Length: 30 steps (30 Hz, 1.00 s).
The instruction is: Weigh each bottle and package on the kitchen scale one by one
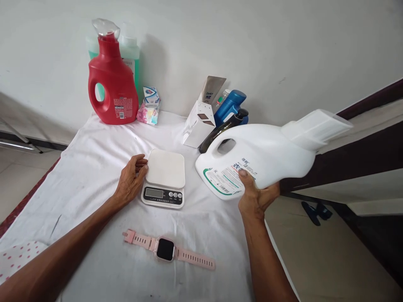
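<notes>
My right hand (pixel 256 199) grips a white laundry detergent bottle (pixel 267 151) from below, thumb on its labelled side. The bottle is tilted, with its translucent white cap (pixel 321 126) toward the right, and it is held over the right side of the cloth-covered table. On the left, my left hand (pixel 131 178) rests at the left edge of a white kitchen scale (pixel 166 167). Its fingers are loosely bent and a little apart, with the fingertips at the scale's plate. Nothing lies on that plate, and the display looks blank.
A pink-strapped smartwatch (pixel 165 248) lies in front of the scale. Behind stand a red detergent bottle (pixel 111 84), small boxes (pixel 150 105), a white box (pixel 199 124), a blue bottle (pixel 231 105) and a dark pump bottle (pixel 220 130). A white cloth (pixel 103 138) covers the table; slippers (pixel 316 212) lie on the floor.
</notes>
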{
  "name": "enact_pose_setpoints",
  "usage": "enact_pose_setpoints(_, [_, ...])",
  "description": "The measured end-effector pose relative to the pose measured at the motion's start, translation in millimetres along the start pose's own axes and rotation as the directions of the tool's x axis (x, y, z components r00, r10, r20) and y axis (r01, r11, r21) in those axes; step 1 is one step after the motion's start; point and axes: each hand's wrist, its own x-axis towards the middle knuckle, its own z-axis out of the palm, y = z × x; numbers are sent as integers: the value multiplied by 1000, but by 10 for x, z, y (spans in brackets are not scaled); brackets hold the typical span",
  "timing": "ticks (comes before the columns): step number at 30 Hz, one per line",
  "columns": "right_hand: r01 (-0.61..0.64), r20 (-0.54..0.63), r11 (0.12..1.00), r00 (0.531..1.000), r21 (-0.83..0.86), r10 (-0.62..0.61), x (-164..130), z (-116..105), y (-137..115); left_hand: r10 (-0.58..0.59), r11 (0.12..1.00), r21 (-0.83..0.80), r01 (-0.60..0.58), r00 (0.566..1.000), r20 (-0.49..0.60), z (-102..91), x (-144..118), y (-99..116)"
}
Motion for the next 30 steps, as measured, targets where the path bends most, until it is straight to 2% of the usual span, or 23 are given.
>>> enact_pose_setpoints(7, [77,66,997,995,6,-77,320,169,217,-8,999,-37,7,1000,-6,24,7,-65])
enact_pose_setpoints(11, [26,118,999,993,-26,-22,385,114,258,1,998,-61,-2,1000,-22,35,-2,-88])
enact_pose_setpoints(13, [25,103,994,995,-105,-14,288,44,187,5,998,-68,-7,1000,-28,32,-8,-85])
enact_pose_setpoints(14, [74,66,984,996,-161,-64,199,9,129,5,998,-69,-7,1000,-28,29,-10,-82])
enact_pose_setpoints(15, [160,14,959,987,-234,-161,86,-20,61,7,998,-70,-8,1000,-24,26,-10,-79])
enact_pose_setpoints(17, [335,-42,868,926,-367,-375,-187,-27,-87,15,998,-68,-16,1000,-18,19,-5,-77])
enact_pose_setpoints(18, [375,-7,854,915,-360,-404,-330,7,-156,22,998,-66,-23,1000,-17,18,-2,-78])
enact_pose_setpoints(19, [381,89,871,924,-311,-372,-464,70,-212,28,998,-62,-29,999,-19,18,1,-81])
enact_pose_setpoints(20, [322,172,919,942,-228,-288,-580,159,-251,30,998,-57,-31,999,-22,20,2,-83])
enact_pose_setpoints(22, [45,293,997,956,-67,-24,-740,390,-265,17,998,-57,-18,999,-27,21,-7,-78])
enact_pose_setpoints(24, [-254,328,967,914,2,239,-803,623,-209,-26,995,-93,23,999,-32,-1,-32,-40])
enact_pose_setpoints(25, [-339,331,941,889,8,317,-810,718,-168,-53,992,-117,49,998,-36,-27,-44,-4])
enact_pose_setpoints(28, [-416,358,910,850,5,386,-795,876,-57,-77,985,-159,64,994,-77,-162,-19,174])
enact_pose_setpoints(30, [-427,383,904,839,19,387,-784,893,-12,-15,991,-136,-1,992,-122,-261,118,322])
